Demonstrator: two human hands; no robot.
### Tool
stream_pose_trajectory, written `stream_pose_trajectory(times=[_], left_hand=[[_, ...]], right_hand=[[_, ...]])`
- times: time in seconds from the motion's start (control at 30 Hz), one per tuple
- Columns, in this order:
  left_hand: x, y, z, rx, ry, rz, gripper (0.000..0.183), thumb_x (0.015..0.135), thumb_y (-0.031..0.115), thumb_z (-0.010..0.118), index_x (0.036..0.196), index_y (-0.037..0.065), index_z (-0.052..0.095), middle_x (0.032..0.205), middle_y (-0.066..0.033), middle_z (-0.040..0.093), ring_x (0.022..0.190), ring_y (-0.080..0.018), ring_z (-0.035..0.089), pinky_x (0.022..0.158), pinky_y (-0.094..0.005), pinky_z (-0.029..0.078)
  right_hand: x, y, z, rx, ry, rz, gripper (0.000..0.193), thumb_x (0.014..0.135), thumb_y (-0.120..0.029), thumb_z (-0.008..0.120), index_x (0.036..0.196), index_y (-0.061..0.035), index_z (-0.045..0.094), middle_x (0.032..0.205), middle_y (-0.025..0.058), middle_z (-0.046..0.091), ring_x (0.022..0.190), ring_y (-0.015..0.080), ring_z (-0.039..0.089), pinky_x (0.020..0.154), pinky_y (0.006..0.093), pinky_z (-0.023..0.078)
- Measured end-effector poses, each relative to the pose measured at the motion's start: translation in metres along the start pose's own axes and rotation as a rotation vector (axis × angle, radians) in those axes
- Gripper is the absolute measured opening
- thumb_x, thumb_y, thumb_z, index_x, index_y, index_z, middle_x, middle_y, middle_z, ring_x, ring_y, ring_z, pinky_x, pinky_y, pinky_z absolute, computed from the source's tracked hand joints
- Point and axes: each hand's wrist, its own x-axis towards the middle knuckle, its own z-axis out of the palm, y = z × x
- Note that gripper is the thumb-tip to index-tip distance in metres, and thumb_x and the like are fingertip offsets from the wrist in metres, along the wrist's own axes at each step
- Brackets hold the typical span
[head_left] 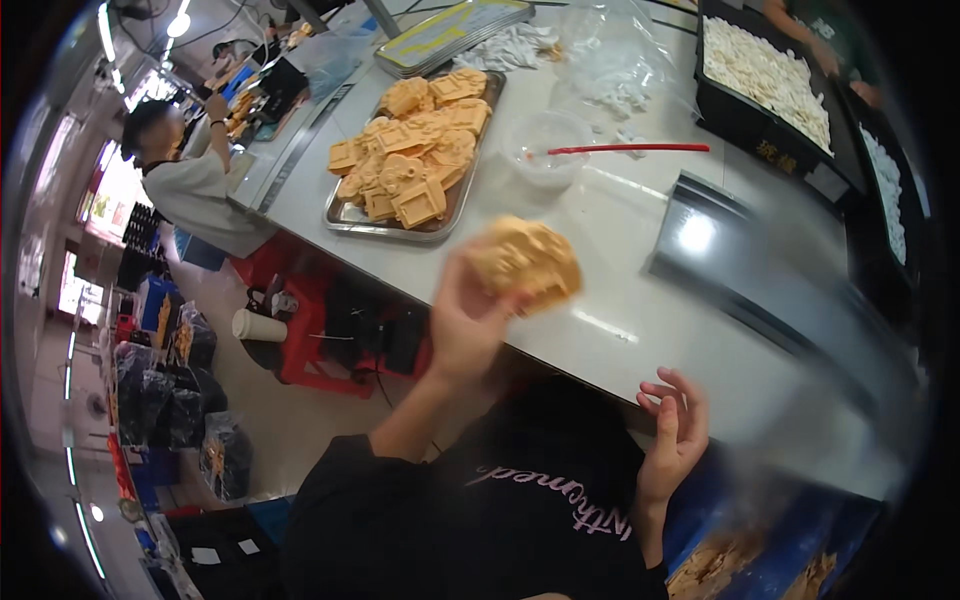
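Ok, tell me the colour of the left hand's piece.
The piece is light orange; head view.

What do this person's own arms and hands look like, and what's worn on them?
The left hand and right hand show no gloves, watch or bracelet. Both forearms are bare below black sleeves, part of a black top with pale script lettering.

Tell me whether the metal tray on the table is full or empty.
Well filled: orange pieces lie heaped over most of the metal tray, overlapping, with bare metal showing mainly near its edges.
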Motion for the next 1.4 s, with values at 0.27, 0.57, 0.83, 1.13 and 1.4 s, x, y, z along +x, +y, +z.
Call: stream_pose_trajectory(times=[0.27, 0.57, 0.83, 1.13, 1.4], left_hand=[[0.106, -0.049, -0.212, 0.640, 0.791, 0.208, 0.056, 0.088, 0.017, 0.065, 0.134, -0.002, 0.040, 0.121, -0.0221, 0.055, 0.105, -0.0274, 0.059, 0.086, -0.0355, 0.048], [0.131, -0.106, -0.311, 1.357, 0.418, -0.079, 0.046, 0.097, 0.034, 0.035, 0.131, 0.009, 0.053, 0.133, -0.0153, 0.053, 0.126, -0.0320, 0.043, 0.111, -0.0429, 0.019], [0.156, -0.089, -0.290, 0.591, 0.302, -0.024, 0.057, 0.103, 0.040, 0.022, 0.133, 0.000, 0.049, 0.133, -0.0144, 0.053, 0.126, -0.0239, 0.045, 0.108, -0.0319, 0.028], [0.149, -0.085, -0.277, 0.823, 0.170, 0.011, 0.059, 0.102, 0.045, 0.021, 0.142, 0.004, 0.035, 0.147, -0.0144, 0.035, 0.137, -0.0265, 0.032, 0.113, -0.0336, 0.020], [0.114, -0.085, -0.262, 1.131, 0.183, 0.118, 0.056, 0.103, 0.041, 0.022, 0.147, 0.006, 0.026, 0.153, -0.0160, 0.023, 0.142, -0.0317, 0.019, 0.115, -0.0405, 0.013]], right_hand=[[0.006, 0.004, -0.021, -0.058, 0.131, -0.024, 0.019, 0.094, -0.004, 0.048, 0.110, 0.0031, 0.055, 0.107, 0.0122, 0.056, 0.086, 0.0175, 0.061, 0.075, 0.0285, 0.054], [0.005, 0.005, -0.024, -0.061, 0.151, -0.032, 0.018, 0.094, -0.007, 0.048, 0.105, 0.0037, 0.058, 0.105, 0.0114, 0.057, 0.085, 0.0163, 0.060, 0.074, 0.0275, 0.053], [0.004, 0.009, -0.027, -0.108, 0.139, -0.038, 0.018, 0.095, -0.009, 0.049, 0.105, 0.0025, 0.058, 0.104, 0.0096, 0.057, 0.082, 0.0144, 0.059, 0.071, 0.0259, 0.053], [0.002, 0.012, -0.025, -0.125, 0.169, -0.033, 0.017, 0.095, -0.008, 0.049, 0.103, 0.0024, 0.059, 0.103, 0.0090, 0.057, 0.079, 0.0121, 0.058, 0.067, 0.0231, 0.051], [0.002, 0.012, -0.030, -0.128, 0.157, -0.039, 0.017, 0.095, -0.008, 0.049, 0.103, 0.0022, 0.059, 0.102, 0.0090, 0.058, 0.078, 0.0119, 0.058, 0.065, 0.0227, 0.051]])
